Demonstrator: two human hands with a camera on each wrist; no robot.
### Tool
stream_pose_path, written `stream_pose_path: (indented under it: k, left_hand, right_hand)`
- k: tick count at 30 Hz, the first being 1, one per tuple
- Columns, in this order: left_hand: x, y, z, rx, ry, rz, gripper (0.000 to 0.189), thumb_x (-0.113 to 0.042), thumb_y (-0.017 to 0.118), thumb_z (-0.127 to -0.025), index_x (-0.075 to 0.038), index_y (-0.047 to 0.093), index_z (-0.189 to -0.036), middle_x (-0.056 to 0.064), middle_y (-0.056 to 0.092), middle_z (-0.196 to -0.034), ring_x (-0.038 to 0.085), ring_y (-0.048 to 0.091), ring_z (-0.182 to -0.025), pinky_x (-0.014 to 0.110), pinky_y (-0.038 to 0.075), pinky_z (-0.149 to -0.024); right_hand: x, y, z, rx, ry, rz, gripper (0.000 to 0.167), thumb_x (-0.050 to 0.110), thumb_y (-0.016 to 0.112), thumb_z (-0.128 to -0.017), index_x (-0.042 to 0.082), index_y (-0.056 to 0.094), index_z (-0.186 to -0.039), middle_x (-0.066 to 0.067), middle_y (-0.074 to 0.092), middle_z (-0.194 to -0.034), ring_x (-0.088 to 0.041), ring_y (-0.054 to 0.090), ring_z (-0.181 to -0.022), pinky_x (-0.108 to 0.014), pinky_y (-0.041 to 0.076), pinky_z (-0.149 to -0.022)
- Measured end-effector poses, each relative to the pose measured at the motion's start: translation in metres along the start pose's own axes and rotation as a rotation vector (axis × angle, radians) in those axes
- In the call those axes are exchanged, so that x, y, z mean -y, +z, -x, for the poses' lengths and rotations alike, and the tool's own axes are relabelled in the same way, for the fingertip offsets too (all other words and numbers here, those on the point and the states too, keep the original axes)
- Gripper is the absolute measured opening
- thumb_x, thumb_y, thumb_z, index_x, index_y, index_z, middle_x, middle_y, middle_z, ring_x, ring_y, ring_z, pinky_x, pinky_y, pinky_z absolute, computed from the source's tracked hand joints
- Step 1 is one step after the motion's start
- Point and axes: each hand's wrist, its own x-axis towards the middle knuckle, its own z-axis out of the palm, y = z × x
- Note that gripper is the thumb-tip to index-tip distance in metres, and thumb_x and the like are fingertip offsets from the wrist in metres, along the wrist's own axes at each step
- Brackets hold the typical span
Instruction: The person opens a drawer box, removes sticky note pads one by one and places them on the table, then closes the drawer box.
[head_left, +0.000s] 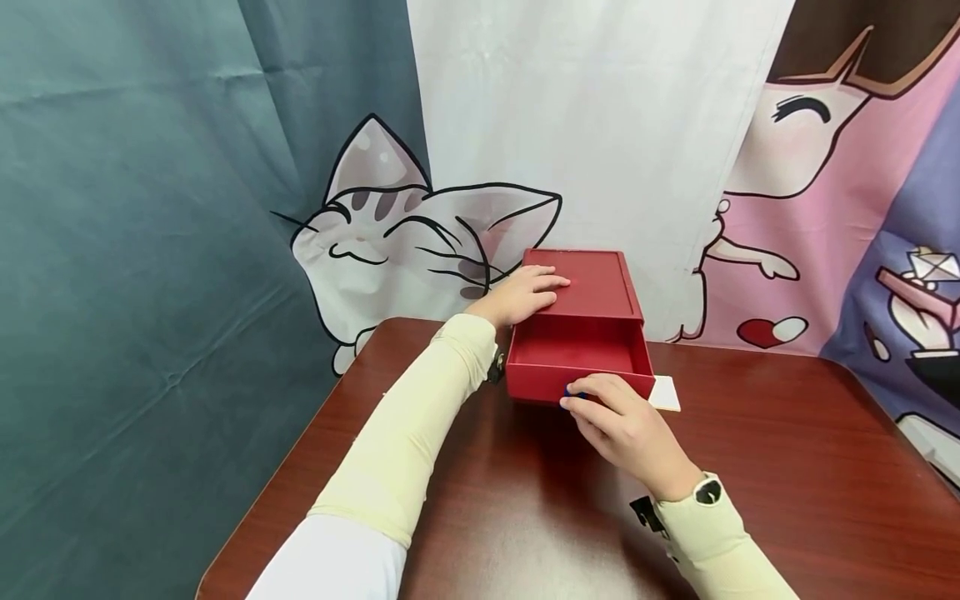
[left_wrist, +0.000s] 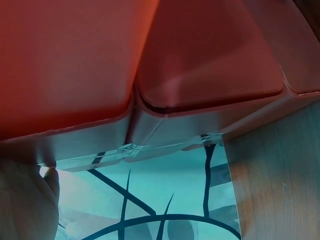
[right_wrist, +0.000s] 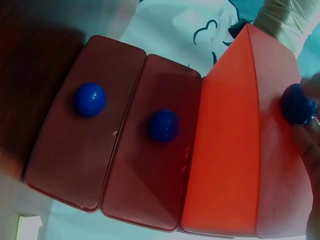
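- Red three-drawer cabinet (head_left: 596, 282) stands at the far side of the brown wood-grain table (head_left: 487, 517), in front of the printed fabric backdrop (head_left: 600, 125).
- Top drawer (head_left: 534, 384) is pulled partway out toward the person; its red interior shows between the front panel and the cabinet's top edge.
- Right hand (head_left: 626, 429) is at the drawer front, fingers curled, pinching the round blue knob (right_wrist: 296, 104).
- Left hand (head_left: 525, 294) rests palm-down on the left part of the cabinet top, fingers extended and slightly apart; it grips nothing.
- Right wrist view: middle drawer (right_wrist: 145, 175) and bottom drawer (right_wrist: 75, 160) are both closed, fronts flush, each with one blue ball knob at mid-panel.
- White flat piece (head_left: 665, 393) lies on the table just right of the open drawer; its material cannot be told.
- Left wrist view: hand only partly visible at the lower left edge, beside the red cabinet.
- Both forearms wear pale yellow sleeves (head_left: 397, 433); a dark device sits at each wrist.
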Motion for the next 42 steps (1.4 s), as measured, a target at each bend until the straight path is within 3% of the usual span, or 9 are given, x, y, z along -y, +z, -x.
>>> stream_pose_path:
  k: [14,23,42]
  left_hand:
    - [0.003,0.0,-0.002,0.019,-0.002,0.066,0.046,-0.044,0.044,-0.105,-0.032,0.054,-0.148,-0.002,0.034,-0.162,0.016,0.017,-0.153,0.042,0.02,-0.122]
    - [0.003,-0.001,-0.002,0.009,0.013,0.071,0.044,-0.041,0.042,-0.107,-0.029,0.055,-0.147,0.0,0.035,-0.162,0.02,0.02,-0.152,0.043,0.02,-0.122]
    - [0.002,-0.004,-0.001,0.027,-0.032,0.133,0.046,-0.049,0.038,-0.106,-0.032,0.055,-0.146,-0.002,0.034,-0.162,0.016,0.017,-0.152,0.046,0.02,-0.122]
  right_hand:
    - [-0.004,0.002,0.0,-0.02,0.027,0.028,0.028,0.019,0.053,-0.105,0.002,0.076,-0.103,-0.015,0.068,-0.109,-0.033,0.064,-0.101,-0.029,0.048,-0.101]
    - [-0.005,0.002,-0.002,-0.014,0.029,0.038,0.029,0.02,0.054,-0.106,0.002,0.076,-0.104,-0.015,0.068,-0.111,-0.033,0.064,-0.102,-0.028,0.048,-0.102]
    - [-0.012,0.007,-0.001,0.012,0.102,0.027,0.037,0.029,0.052,-0.107,0.001,0.076,-0.107,-0.015,0.068,-0.116,-0.033,0.063,-0.107,-0.023,0.038,-0.111]
